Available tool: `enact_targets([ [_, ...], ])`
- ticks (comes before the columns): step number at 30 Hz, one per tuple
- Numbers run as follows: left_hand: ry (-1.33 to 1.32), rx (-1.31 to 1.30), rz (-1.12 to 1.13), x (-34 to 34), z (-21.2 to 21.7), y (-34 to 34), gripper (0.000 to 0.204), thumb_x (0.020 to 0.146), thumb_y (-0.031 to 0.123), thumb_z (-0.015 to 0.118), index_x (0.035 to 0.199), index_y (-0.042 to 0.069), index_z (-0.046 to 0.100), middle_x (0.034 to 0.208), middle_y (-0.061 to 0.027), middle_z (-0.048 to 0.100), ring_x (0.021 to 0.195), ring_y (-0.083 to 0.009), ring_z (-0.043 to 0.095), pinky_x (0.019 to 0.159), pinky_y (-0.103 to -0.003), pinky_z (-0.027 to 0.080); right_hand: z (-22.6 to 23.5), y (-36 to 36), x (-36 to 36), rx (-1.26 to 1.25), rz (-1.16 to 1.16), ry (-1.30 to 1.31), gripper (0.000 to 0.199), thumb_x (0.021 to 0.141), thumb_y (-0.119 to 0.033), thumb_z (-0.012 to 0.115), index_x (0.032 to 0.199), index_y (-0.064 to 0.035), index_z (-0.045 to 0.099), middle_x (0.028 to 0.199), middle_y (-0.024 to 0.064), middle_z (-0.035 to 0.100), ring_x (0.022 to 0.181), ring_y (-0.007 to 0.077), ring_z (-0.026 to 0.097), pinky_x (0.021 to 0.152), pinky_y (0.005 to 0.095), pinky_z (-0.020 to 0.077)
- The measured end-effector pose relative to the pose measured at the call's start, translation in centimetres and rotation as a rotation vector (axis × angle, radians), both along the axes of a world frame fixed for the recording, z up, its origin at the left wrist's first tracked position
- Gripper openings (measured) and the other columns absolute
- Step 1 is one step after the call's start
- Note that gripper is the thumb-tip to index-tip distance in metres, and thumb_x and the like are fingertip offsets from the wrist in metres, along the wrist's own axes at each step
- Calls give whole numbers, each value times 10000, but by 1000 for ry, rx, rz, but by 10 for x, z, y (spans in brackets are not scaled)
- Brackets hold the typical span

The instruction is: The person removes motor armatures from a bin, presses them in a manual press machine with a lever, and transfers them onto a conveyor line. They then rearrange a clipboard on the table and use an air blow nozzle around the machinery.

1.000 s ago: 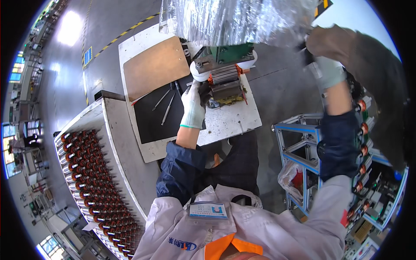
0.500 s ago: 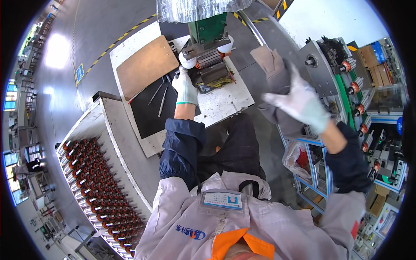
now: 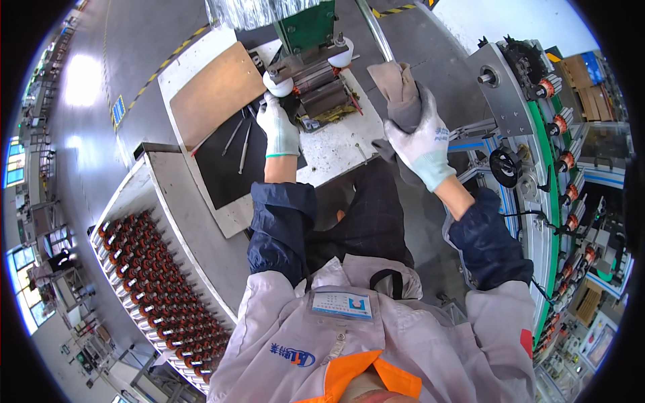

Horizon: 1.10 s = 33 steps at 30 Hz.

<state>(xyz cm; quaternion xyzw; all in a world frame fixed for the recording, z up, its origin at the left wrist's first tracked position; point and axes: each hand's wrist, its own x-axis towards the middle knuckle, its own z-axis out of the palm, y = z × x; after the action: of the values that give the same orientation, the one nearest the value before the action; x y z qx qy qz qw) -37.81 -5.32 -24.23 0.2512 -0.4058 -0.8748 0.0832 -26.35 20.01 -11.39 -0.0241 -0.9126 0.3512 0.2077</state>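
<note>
My left hand point(image 3: 277, 127), in a white glove, is beside the green press-like machine point(image 3: 306, 30). Its fingers are bent close together against a white round knob point(image 3: 279, 86); what lies between them is hidden. Just right of that knob, a motor armature point(image 3: 314, 80) with reddish windings lies across the machine, above a dark metal block point(image 3: 326, 99). A second white knob point(image 3: 341, 54) stands at its far end. My right hand point(image 3: 424, 138), also gloved, is closed around the grey cloth-wrapped handle point(image 3: 403, 107) of a metal lever point(image 3: 376, 30).
On the white table point(image 3: 329, 151) lie a brown board point(image 3: 218, 94), a black mat point(image 3: 228, 171) and slim metal tools point(image 3: 244, 148). A rack of several armatures point(image 3: 158, 289) stands at the left. A green-edged conveyor point(image 3: 547, 174) carrying armatures runs along the right.
My right hand and the wrapped lever have swung left, toward the machine. My left hand stays by the white knob. The whole view has shifted slightly.
</note>
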Motion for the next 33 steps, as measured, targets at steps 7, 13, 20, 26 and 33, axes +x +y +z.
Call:
enact_targets([
  [7, -98, -79, 94, 0, 9, 24, 300, 1008, 273, 583, 1064, -21, 567, 978, -141, 673, 782, -229, 701, 665, -361, 611, 1, 12, 6, 5, -22, 11, 728, 712, -237, 790, 1331, -6, 485, 1144, 253, 649, 1026, 400, 664, 875, 429, 540],
  [13, -37, 82, 148, -6, -8, -10, 290, 1028, 204, 508, 1197, -29, 547, 1053, -213, 688, 787, -329, 731, 612, -409, 646, 8, -6, 8, -19, 4, -29, 732, 710, -246, 789, 1332, -8, 486, 1164, 247, 644, 1035, 399, 660, 881, 432, 539],
  [20, -98, -29, 100, 2, 13, 14, 293, 1009, 253, 578, 1095, -27, 583, 1037, -165, 684, 829, -261, 716, 709, -393, 627, -2, 10, 5, 4, -30, -86, 765, 723, -210, 803, 1363, 12, 447, 1179, 277, 633, 1095, 400, 647, 922, 426, 521],
  [26, -43, -28, 193, 1, -9, 0, 249, 1009, 234, 578, 1064, -7, 608, 998, -113, 683, 817, -215, 694, 724, -356, 596, 10, -6, 12, 0, -33, -145, 769, 727, -229, 796, 1371, 3, 445, 1200, 273, 629, 1097, 400, 644, 924, 431, 519],
  [33, -65, 26, 111, 4, 9, 21, 267, 999, 262, 593, 1050, 0, 609, 952, -104, 688, 792, -211, 689, 676, -347, 588, 1, 5, 8, -27, -27, -58, 776, 718, -231, 804, 1359, 24, 450, 1188, 273, 632, 1086, 414, 644, 915, 433, 523],
])
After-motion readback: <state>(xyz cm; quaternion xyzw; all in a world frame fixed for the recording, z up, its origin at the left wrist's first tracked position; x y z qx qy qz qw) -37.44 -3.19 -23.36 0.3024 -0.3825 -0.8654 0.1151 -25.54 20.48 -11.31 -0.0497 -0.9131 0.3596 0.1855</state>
